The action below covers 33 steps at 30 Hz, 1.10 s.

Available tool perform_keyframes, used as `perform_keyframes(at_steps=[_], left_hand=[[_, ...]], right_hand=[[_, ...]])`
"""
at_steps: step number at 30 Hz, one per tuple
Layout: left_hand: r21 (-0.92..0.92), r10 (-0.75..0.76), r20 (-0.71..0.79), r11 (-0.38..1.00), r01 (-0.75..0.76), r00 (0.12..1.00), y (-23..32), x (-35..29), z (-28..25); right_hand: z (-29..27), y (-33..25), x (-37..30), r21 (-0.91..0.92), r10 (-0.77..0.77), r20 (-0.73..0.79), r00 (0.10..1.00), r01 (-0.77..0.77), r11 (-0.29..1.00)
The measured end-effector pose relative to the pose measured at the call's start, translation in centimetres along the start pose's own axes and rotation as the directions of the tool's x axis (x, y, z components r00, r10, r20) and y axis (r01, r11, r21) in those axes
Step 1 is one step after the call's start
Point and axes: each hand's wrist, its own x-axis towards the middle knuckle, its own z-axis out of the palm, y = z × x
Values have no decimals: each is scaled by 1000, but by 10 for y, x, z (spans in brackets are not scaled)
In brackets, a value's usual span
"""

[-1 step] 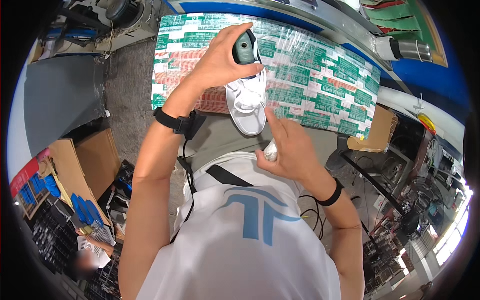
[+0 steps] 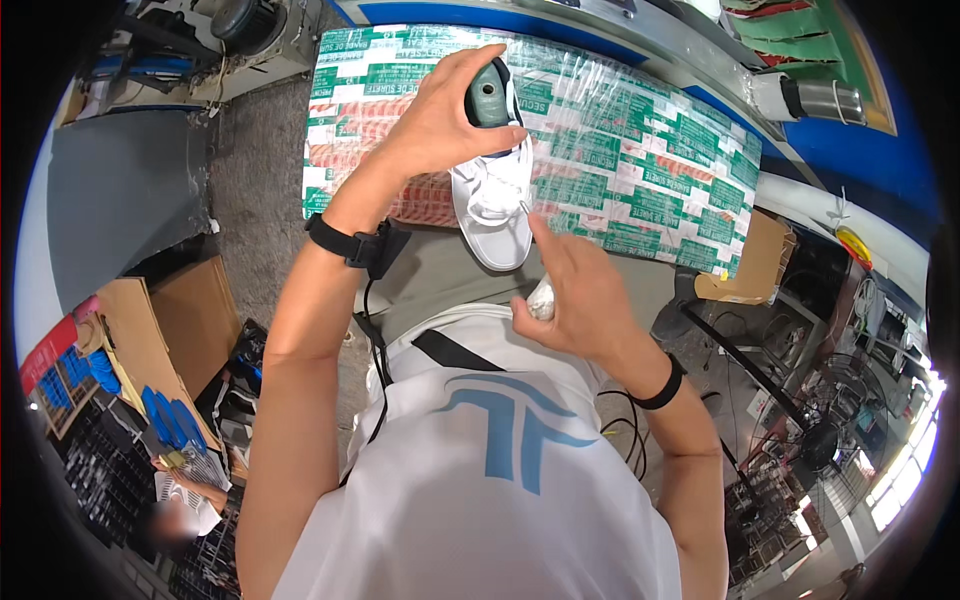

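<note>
A white lace-up sneaker with its toe toward me is gripped in my left hand. A dark green shoe last with a round hole fills its heel opening. My left fingers and thumb wrap round the last and heel. My right hand is curled round a white crumpled wad, perhaps cloth or paper. Its index finger points to the sneaker's right side by the laces. A thin dark tip shows at that fingertip; I cannot make out what it is.
Beneath the shoe lies a long block covered in green and white printed tape. Past it runs a metal rail with a blue edge. Cardboard boxes stand at the left; another person is at the lower left. A fan stands right.
</note>
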Motion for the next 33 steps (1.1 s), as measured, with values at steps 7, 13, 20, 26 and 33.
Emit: perform_keyframes(at_steps=[7, 13, 20, 26, 33], left_hand=[[4, 4, 37, 1000, -4, 999, -3, 2, -5], [31, -4, 14, 1000, 3, 1000, 1, 2, -4], [36, 7, 18, 999, -8, 1000, -7, 1, -1], [28, 18, 8, 999, -18, 1000, -1, -1, -1], [-13, 45, 27, 999, -45, 999, -8, 2, -2]], right_hand=[[-6, 1, -6, 78, 82, 68, 994, -87, 993], [-2, 20, 35, 125, 58, -60, 997, -50, 991], [-5, 33, 33, 118, 62, 85, 994, -71, 990], [-24, 15, -5, 33, 6, 84, 996, -9, 999], [-5, -4, -16, 100, 98, 110, 989, -109, 989]])
